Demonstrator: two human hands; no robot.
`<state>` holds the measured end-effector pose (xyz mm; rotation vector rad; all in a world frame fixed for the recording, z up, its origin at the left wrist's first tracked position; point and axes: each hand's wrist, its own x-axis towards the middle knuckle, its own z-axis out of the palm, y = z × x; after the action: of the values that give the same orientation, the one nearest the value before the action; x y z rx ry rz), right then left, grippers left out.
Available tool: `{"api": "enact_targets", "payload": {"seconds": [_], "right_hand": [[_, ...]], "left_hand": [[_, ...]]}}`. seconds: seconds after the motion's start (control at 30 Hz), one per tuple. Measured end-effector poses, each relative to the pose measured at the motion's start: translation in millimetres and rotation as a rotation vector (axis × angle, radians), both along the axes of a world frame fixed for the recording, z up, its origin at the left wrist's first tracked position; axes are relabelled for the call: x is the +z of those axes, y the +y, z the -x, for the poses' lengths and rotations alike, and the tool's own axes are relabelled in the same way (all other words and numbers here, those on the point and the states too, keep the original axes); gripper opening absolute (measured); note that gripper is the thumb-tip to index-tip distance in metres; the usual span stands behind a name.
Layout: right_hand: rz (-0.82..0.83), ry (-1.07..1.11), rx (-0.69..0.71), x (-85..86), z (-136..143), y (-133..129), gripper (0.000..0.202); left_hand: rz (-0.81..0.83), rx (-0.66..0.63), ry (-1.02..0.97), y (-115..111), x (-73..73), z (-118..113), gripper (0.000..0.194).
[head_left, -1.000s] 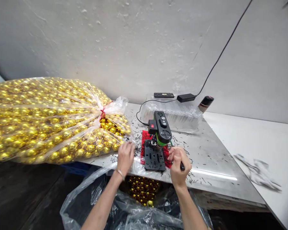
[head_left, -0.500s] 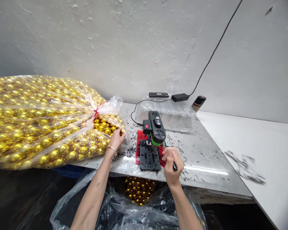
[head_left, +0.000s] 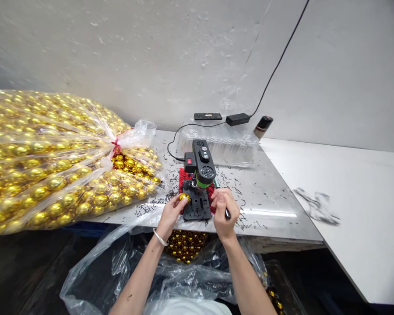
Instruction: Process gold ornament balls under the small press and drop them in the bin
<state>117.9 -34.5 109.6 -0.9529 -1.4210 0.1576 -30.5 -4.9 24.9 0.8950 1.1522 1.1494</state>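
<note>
Between the thumb and fingers of my left hand (head_left: 171, 214) is a shiny gold ball (head_left: 184, 197), held at the left edge of the black base plate (head_left: 197, 205). Above that plate stands a small black machine (head_left: 205, 164) with a green ring and a red switch. My right hand (head_left: 225, 210) is wrapped round the machine's lever handle (head_left: 227, 214), whose black end sticks out of the fist. A torn opening in the big clear bag (head_left: 62, 175) shows loose gold balls (head_left: 128, 164). Red material (head_left: 185, 176) lies under the machine.
Small black slivers (head_left: 231, 175) litter the metal table (head_left: 265, 192). Behind stand a clear plastic tray (head_left: 223, 148), a power adapter (head_left: 237, 119), a phone-like black slab (head_left: 208, 116) and a spray can (head_left: 263, 127). Gloves (head_left: 317, 205) lie right. Below hangs an open plastic bag (head_left: 184, 284) with gold balls.
My left hand has moved right from the bag's torn opening to the base plate, with a gold ball now visible in its fingers. My right hand stays on the lever handle. The view has shifted slightly.
</note>
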Motion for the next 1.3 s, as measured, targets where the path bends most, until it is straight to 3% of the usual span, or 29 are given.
{"api": "enact_targets", "payload": {"seconds": [0.23, 0.43, 0.63, 0.93, 1.3], "right_hand": [[-0.022, -0.031, 0.037, 0.1, -2.2, -0.7, 0.029], [-0.028, -0.057, 0.043, -0.3, -3.8, -1.3, 0.028], [-0.015, -0.071, 0.040, -6.4, -4.8, -2.7, 0.028], [-0.184, -0.108, 0.027, -47.3, -6.4, 9.4, 0.031], [-0.185, -0.172, 0.008, -65.6, -7.4, 12.1, 0.031]], "left_hand": [[-0.400, -0.018, 0.767, 6.0, -5.1, -22.4, 0.034], [-0.603, -0.049, 1.038, 5.0, -2.6, -30.0, 0.029], [-0.654, -0.021, 1.049, 7.2, -11.0, -31.2, 0.028], [-0.670, 0.017, 1.062, 2.6, -14.5, -32.6, 0.026], [-0.674, 0.012, 1.039, 2.3, -15.3, -32.0, 0.028]]}}
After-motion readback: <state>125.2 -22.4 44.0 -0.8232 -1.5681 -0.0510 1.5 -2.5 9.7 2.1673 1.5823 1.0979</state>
